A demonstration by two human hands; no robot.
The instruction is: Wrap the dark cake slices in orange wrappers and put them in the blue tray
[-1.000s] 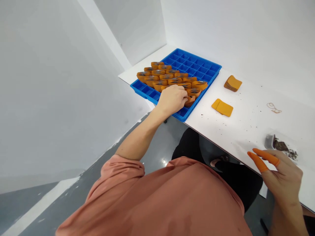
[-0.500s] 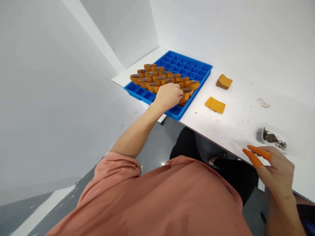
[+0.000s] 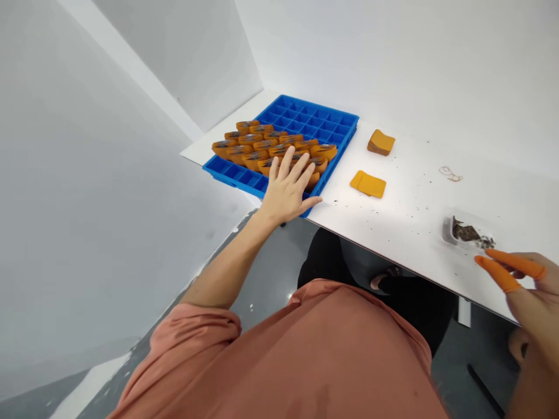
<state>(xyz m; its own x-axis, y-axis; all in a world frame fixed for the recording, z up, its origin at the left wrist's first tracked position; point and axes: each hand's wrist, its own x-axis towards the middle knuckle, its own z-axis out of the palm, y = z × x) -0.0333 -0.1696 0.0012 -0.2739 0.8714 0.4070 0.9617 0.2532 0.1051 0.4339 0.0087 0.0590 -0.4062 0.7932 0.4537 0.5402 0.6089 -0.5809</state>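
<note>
A blue compartment tray lies at the table's far left corner. Several orange folded pouches with dark filling stand in its near rows. My left hand hovers over the tray's near corner with its fingers spread and nothing in it. My right hand is at the table's near right edge, with orange finger cots on two stretched fingers, holding nothing. It is close to a small clear container of dark loose material.
A flat orange pouch lies on the white table right of the tray. A small stack of orange pouches sits farther back. Rubber bands lie at the right. Dark crumbs are scattered about. White walls enclose the corner.
My left hand was closed over a pouch in the tray's near row; it has drawn back and opened flat. My right hand has shifted right, toward the small container.
</note>
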